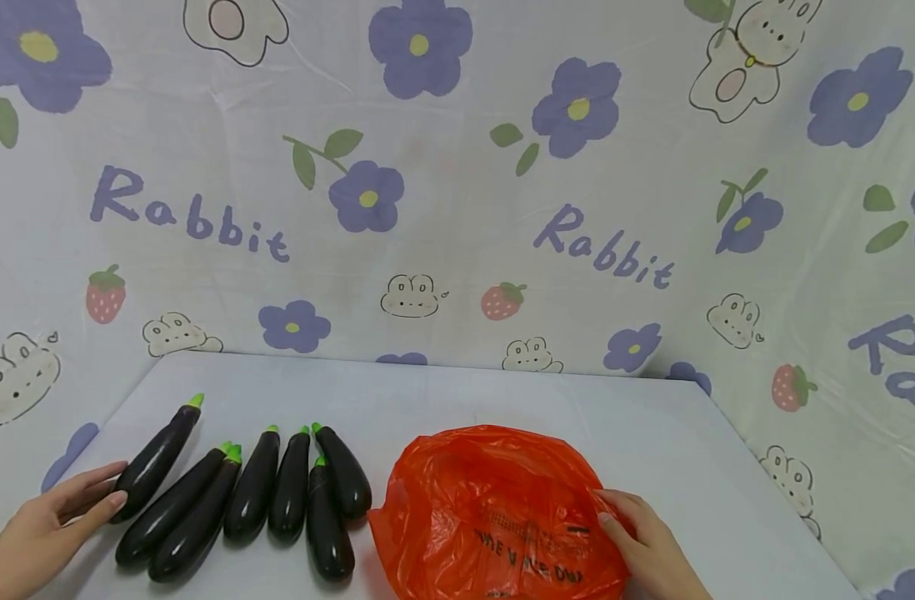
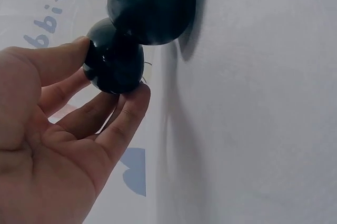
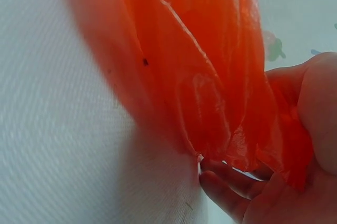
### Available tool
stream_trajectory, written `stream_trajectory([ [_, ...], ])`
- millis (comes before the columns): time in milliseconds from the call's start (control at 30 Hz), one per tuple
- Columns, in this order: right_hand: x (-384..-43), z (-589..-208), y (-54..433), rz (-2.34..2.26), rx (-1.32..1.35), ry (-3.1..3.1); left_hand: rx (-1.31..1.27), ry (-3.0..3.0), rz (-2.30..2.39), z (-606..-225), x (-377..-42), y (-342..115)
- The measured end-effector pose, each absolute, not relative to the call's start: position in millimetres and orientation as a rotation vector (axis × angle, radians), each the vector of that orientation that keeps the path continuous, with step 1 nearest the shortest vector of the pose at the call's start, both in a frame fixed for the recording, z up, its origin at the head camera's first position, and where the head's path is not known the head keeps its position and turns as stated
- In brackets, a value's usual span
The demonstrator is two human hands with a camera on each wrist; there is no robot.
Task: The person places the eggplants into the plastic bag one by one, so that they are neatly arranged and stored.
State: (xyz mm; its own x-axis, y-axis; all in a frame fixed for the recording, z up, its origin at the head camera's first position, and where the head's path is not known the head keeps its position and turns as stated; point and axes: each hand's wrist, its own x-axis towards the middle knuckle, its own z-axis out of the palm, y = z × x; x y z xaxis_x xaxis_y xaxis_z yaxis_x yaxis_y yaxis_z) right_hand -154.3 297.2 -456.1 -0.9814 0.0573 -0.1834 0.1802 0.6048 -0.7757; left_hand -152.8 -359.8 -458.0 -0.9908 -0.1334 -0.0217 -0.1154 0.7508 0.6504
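At the left end of a group of dark eggplants, my left hand (image 1: 56, 521) pinches the lower end of the leftmost eggplant (image 1: 157, 458) between thumb and fingers. In the left wrist view the thumb and fingers (image 2: 129, 113) are on either side of the rounded eggplant end (image 2: 113, 63). A red plastic bag (image 1: 495, 508) with dark print spreads at the front middle. My right hand (image 1: 648, 542) grips its right edge. From the right wrist the bag (image 3: 200, 66) hangs in folds, a crumpled part held between thumb and fingers.
Several more eggplants with green stem ends, such as one dark eggplant (image 1: 255, 492), lie side by side between the left hand and the bag. The white table (image 1: 697, 467) has its far edge against a cloth (image 1: 442, 250) printed with flowers and rabbits.
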Motion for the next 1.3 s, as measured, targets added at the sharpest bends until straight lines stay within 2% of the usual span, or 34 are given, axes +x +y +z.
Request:
stream_trajectory([
  [600,-150.9,-451.1,297.1,-1.424,0.221,2.596,0.136,-2.872,-1.173,-446.8,-148.4,-352.2],
  [1300,-153.2,-453.3,296.3,-1.44,0.247,2.606,0.174,-2.867,-1.356,-441.9,-146.7,-343.2],
])
